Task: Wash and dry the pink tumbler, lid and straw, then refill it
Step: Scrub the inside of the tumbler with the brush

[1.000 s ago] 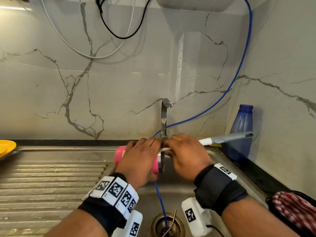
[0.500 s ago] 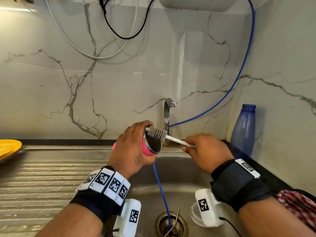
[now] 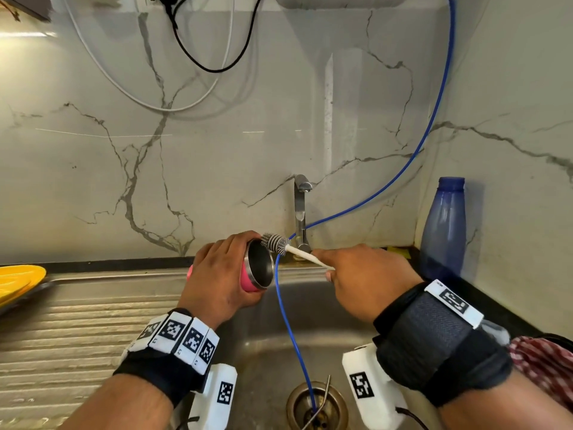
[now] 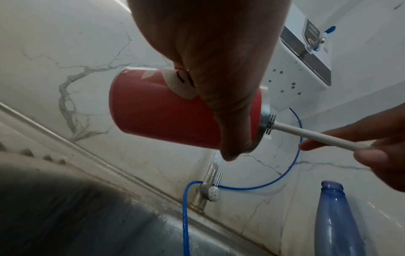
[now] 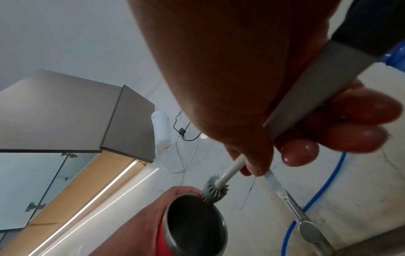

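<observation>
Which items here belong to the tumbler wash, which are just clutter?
In use:
pink tumbler, held by left hand
bottle brush, held by right hand
tap
sink

Lying about:
blue bottle
yellow plate
checked cloth
blue hose

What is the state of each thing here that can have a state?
pink tumbler: no lid, on its side, mouth toward the right, held over the sink.
bottle brush: gray head at the tumbler's rim, mostly outside.
left hand: grips the tumbler's body.
right hand: grips the brush handle.
tap: no water visible.
blue bottle: upright, no cap.
</observation>
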{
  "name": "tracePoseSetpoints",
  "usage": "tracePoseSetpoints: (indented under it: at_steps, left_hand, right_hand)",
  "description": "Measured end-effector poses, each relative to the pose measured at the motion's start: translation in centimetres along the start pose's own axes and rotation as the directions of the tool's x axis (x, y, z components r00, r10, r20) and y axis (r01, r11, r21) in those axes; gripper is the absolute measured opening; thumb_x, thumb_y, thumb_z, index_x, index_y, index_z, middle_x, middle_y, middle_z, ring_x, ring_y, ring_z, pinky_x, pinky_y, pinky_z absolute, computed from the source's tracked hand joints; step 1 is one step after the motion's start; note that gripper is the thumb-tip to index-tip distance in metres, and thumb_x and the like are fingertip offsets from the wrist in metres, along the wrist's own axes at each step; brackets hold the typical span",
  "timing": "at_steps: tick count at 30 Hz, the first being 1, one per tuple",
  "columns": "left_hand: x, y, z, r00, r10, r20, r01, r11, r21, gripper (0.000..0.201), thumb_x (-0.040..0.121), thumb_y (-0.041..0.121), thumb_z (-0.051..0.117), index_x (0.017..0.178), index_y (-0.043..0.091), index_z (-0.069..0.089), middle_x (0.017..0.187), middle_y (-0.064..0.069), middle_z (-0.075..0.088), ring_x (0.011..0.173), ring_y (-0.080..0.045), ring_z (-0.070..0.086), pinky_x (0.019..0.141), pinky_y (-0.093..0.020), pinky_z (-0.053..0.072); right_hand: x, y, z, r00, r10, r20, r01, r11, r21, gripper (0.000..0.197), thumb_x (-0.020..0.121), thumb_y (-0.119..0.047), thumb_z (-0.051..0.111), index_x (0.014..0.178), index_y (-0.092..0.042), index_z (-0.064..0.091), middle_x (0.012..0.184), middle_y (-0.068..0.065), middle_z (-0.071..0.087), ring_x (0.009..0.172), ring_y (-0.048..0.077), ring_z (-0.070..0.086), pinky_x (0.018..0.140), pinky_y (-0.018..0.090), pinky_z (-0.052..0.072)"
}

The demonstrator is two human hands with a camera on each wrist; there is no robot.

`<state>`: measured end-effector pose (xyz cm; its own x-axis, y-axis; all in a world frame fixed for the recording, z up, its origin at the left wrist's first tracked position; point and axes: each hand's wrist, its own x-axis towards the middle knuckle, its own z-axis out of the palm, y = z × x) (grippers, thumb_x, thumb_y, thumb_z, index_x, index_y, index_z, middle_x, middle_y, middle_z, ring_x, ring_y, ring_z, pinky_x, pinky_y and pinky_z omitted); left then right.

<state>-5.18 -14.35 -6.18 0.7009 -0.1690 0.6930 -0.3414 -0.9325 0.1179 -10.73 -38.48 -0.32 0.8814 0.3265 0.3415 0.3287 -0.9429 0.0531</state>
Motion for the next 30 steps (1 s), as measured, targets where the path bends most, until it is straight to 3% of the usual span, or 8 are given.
tracePoseSetpoints:
  at_steps: [3, 5, 8, 12, 18, 22, 26, 30]
  left_hand:
    - [-0.1, 0.2, 0.4, 0.999, -0.04, 0.032, 0.04, 0.999, -0.015, 0.085, 0.058, 0.045, 0.087, 0.131, 0.032, 0.046, 0.118, 0.009, 0.061, 0.106, -0.019, 0.061, 0.102, -0.04, 0.044]
    - [-0.1, 0.5, 0.5, 0.997, -0.015, 0.077, 0.016, 1.0, -0.011, 0.081, 0.061, 0.048, 0.085, 0.129, 0.034, 0.044, 0.116, 0.011, 0.06, 0.105, -0.016, 0.059, 0.103, -0.039, 0.044]
    - [-0.3, 1.9, 0.9, 0.978, 0.082, 0.19, -0.088, 0.996, 0.022, 0.084, 0.062, 0.05, 0.083, 0.133, 0.038, 0.04, 0.123, 0.015, 0.055, 0.115, -0.011, 0.055, 0.111, -0.034, 0.035]
    - [-0.5, 3.6, 1.6, 0.947, 0.141, 0.287, -0.127, 0.99, -0.066, 0.088, 0.062, 0.054, 0.08, 0.137, 0.039, 0.036, 0.129, 0.016, 0.053, 0.118, -0.009, 0.052, 0.107, -0.033, 0.042]
    - [-0.3, 3.2, 0.9, 0.965, 0.104, 0.239, -0.092, 0.994, -0.059, 0.095, 0.061, 0.048, 0.085, 0.14, 0.036, 0.034, 0.134, 0.012, 0.05, 0.123, -0.012, 0.049, 0.107, -0.033, 0.043]
    - [0.0, 2.3, -0.1, 0.979, 0.067, 0.195, -0.053, 0.996, -0.076, 0.093, 0.06, 0.049, 0.086, 0.137, 0.034, 0.037, 0.128, 0.011, 0.053, 0.116, -0.013, 0.05, 0.101, -0.037, 0.045]
    - [0.3, 3.1, -0.1, 0.966, 0.165, 0.2, -0.171, 0.985, 0.012, 0.091, 0.063, 0.048, 0.082, 0.139, 0.036, 0.035, 0.13, 0.013, 0.051, 0.118, -0.014, 0.05, 0.104, -0.037, 0.042]
    - [0.1, 3.8, 0.7, 0.942, 0.24, 0.234, -0.25, 0.968, 0.013, 0.092, 0.064, 0.046, 0.082, 0.139, 0.041, 0.031, 0.137, 0.016, 0.049, 0.127, -0.011, 0.046, 0.112, -0.037, 0.036]
  right_hand:
    - [-0.3, 0.9, -0.6, 1.0, 0.018, -0.015, -0.018, 0.999, 0.035, 0.036, 0.103, -0.036, 0.044, 0.137, -0.049, 0.047, 0.106, -0.008, 0.063, 0.088, 0.017, 0.057, 0.067, 0.03, 0.041]
    - [-0.3, 0.7, -0.7, 0.999, -0.039, -0.029, 0.038, 0.999, -0.029, 0.03, 0.104, -0.037, 0.042, 0.131, -0.041, 0.055, 0.105, -0.005, 0.059, 0.091, 0.016, 0.054, 0.071, 0.032, 0.041]
    - [0.3, -0.4, 0.4, 0.994, -0.104, -0.045, 0.098, 0.989, -0.108, 0.022, 0.1, -0.026, 0.048, 0.119, -0.027, 0.061, 0.098, -0.002, 0.049, 0.088, 0.018, 0.045, 0.074, 0.034, 0.033]
    - [1.7, -0.1, 1.6, 0.985, -0.091, -0.144, 0.076, 0.991, -0.108, 0.02, 0.097, -0.032, 0.052, 0.113, -0.031, 0.065, 0.102, -0.004, 0.058, 0.097, 0.023, 0.056, 0.076, 0.033, 0.026]
    - [2.5, -1.3, 4.2, 0.987, -0.157, -0.019, 0.155, 0.985, -0.079, 0.021, 0.096, -0.031, 0.049, 0.109, -0.033, 0.066, 0.099, -0.007, 0.059, 0.095, 0.022, 0.061, 0.074, 0.035, 0.037]
    - [2.0, -1.2, 4.7, 0.963, -0.258, -0.079, 0.257, 0.966, -0.022, 0.025, 0.099, -0.04, 0.044, 0.109, -0.033, 0.065, 0.096, -0.009, 0.06, 0.09, 0.019, 0.061, 0.073, 0.035, 0.048]
    - [1.8, -0.9, 4.5, 0.944, -0.202, -0.262, 0.202, 0.979, -0.024, 0.02, 0.096, -0.038, 0.049, 0.103, -0.033, 0.066, 0.091, -0.009, 0.062, 0.081, 0.02, 0.064, 0.064, 0.031, 0.045]
    - [2.0, -0.2, 4.4, 0.985, -0.06, -0.161, 0.07, 0.996, 0.057, 0.02, 0.1, -0.038, 0.046, 0.111, -0.034, 0.062, 0.099, -0.008, 0.059, 0.09, 0.02, 0.062, 0.067, 0.032, 0.043]
